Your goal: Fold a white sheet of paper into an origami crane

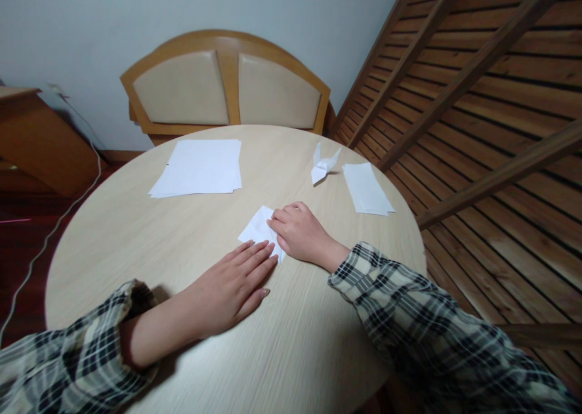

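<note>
A small folded sheet of white paper (258, 225) with creases lies flat on the round table, partly covered by both hands. My left hand (231, 287) rests palm down, fingers stretched out, with the fingertips on the paper's near edge. Curled over the right side of the same paper is my right hand (301, 232), its fingers closed against the edge. How the paper is folded under the right fingers is hidden. Farther back to the right stands a folded white paper crane (322, 164), its wings raised.
A stack of white paper sheets (200, 166) lies at the back left of the pale wooden table (136, 250). Near the right rim are narrower paper pieces (369, 188). A padded headboard (182, 93) stands behind, and a slatted wooden panel (491, 141) slopes along the right.
</note>
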A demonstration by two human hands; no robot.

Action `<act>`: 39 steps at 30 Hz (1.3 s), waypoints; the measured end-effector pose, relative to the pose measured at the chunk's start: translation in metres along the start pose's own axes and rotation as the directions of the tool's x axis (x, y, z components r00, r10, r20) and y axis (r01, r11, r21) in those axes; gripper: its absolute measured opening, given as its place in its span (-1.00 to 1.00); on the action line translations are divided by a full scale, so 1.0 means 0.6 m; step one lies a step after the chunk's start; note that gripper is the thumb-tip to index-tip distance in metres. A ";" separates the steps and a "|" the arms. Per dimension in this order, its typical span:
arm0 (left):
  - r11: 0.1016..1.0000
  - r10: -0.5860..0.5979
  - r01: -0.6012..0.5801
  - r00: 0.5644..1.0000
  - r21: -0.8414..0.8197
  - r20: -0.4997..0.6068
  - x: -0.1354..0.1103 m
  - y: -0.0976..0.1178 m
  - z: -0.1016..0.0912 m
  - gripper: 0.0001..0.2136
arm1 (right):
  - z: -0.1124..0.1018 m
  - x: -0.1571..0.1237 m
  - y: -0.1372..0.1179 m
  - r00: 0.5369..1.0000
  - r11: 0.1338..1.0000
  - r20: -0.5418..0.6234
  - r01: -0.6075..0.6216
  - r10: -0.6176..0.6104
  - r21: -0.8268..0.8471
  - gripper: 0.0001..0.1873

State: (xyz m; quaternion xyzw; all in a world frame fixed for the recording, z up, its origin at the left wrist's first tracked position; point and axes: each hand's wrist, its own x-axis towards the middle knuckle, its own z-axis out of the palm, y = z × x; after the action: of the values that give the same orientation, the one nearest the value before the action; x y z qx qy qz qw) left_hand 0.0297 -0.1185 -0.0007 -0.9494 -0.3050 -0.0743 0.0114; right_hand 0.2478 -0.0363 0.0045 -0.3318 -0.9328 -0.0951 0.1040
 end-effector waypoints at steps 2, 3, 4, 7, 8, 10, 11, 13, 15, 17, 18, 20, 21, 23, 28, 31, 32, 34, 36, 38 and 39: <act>1.000 0.010 -0.010 1.000 0.003 -0.016 0.000 0.000 0.001 -0.51 | -0.001 0.000 0.000 1.000 1.000 0.000 -0.001 0.001 0.005 -0.82; 1.000 0.015 -0.015 1.000 0.007 -0.021 0.000 0.000 0.002 -0.51 | -0.001 0.000 0.000 1.000 1.000 0.000 -0.001 0.001 0.009 -0.81; 1.000 0.019 -0.018 1.000 0.012 -0.023 0.000 0.000 0.002 -0.51 | -0.001 0.000 0.000 1.000 1.000 0.001 -0.001 0.001 0.013 -0.81; 0.999 0.027 -0.027 0.999 0.031 -0.025 0.000 0.000 0.002 -0.51 | -0.001 0.000 0.000 1.000 1.000 0.003 -0.003 0.003 0.018 -0.81; 0.999 0.028 -0.027 0.999 0.035 -0.026 0.000 0.001 0.003 -0.51 | -0.001 0.000 0.000 1.000 1.000 0.004 -0.004 0.004 0.017 -0.82; 0.999 0.030 -0.029 0.999 0.033 -0.029 0.001 0.001 0.003 -0.52 | -0.002 0.001 -0.001 1.000 1.000 0.009 -0.006 0.006 0.016 -0.82; 0.999 0.031 -0.030 0.999 0.029 -0.030 0.001 0.002 0.003 -0.52 | -0.002 0.001 -0.001 1.000 1.000 0.010 -0.006 0.006 0.015 -0.82; 0.999 0.034 -0.034 0.999 0.023 -0.021 0.002 0.002 0.003 -0.52 | -0.002 0.001 -0.001 1.000 1.000 0.010 -0.006 0.006 0.009 -0.82; 0.999 0.036 -0.035 0.999 0.027 -0.007 0.003 0.003 0.002 -0.52 | -0.002 0.001 -0.001 1.000 1.000 0.010 -0.006 0.006 0.003 -0.81; 0.999 0.036 -0.036 0.999 0.031 0.001 0.004 0.004 0.000 -0.52 | -0.002 0.001 0.000 1.000 1.000 0.011 -0.005 0.005 0.000 -0.82; 0.999 0.037 -0.037 0.999 0.033 0.003 0.005 0.005 -0.002 -0.52 | -0.001 0.000 0.000 1.000 1.000 0.011 -0.005 0.005 0.000 -0.82; 0.998 0.042 -0.042 0.999 0.036 0.005 0.006 0.006 -0.004 -0.53 | -0.001 0.000 0.000 1.000 1.000 0.009 -0.004 0.004 -0.001 -0.82; 0.998 0.045 -0.046 0.999 0.037 0.009 0.007 0.006 -0.005 -0.53 | -0.001 0.000 0.000 1.000 1.000 0.007 -0.004 0.004 -0.001 -0.82; 0.998 0.050 -0.050 0.999 0.035 0.016 0.007 0.006 -0.006 -0.54 | -0.001 0.000 0.000 1.000 1.000 0.004 -0.003 0.003 -0.003 -0.81; 0.999 0.038 -0.038 0.999 -0.031 -0.011 0.006 0.005 -0.005 -0.56 | -0.002 0.000 0.000 1.000 1.000 0.008 -0.005 0.005 0.017 -0.80; 0.997 0.039 -0.041 0.999 -0.061 -0.021 0.006 0.004 -0.005 -0.56 | -0.002 -0.001 -0.001 1.000 1.000 0.003 -0.005 0.005 0.029 -0.79; 0.997 0.042 -0.044 0.999 -0.067 -0.024 0.006 0.003 -0.005 -0.56 | -0.003 -0.001 -0.001 1.000 1.000 0.002 -0.005 0.005 0.029 -0.79; 0.995 0.046 -0.049 0.998 -0.089 -0.037 0.006 0.001 -0.005 -0.56 | -0.003 -0.001 -0.001 1.000 1.000 0.000 -0.005 0.005 0.027 -0.79; 0.991 0.049 -0.055 0.997 -0.121 -0.053 0.006 -0.001 -0.006 -0.57 | -0.003 -0.001 -0.001 1.000 1.000 0.000 -0.005 0.005 0.025 -0.79; 0.989 0.052 -0.059 0.997 -0.138 -0.054 0.007 -0.002 -0.006 -0.58 | -0.003 -0.001 -0.001 1.000 1.000 0.003 -0.005 0.005 0.023 -0.78; 0.988 0.054 -0.061 0.997 -0.141 -0.051 0.007 -0.003 -0.007 -0.58 | -0.003 -0.001 0.000 1.000 1.000 0.005 -0.005 0.005 0.021 -0.78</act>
State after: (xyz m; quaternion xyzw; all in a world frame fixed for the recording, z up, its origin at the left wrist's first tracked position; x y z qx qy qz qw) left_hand 0.0314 -0.1147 0.0042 -0.9542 -0.2710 -0.1176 -0.0471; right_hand 0.2482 -0.0372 0.0061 -0.3331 -0.9332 -0.0843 0.1054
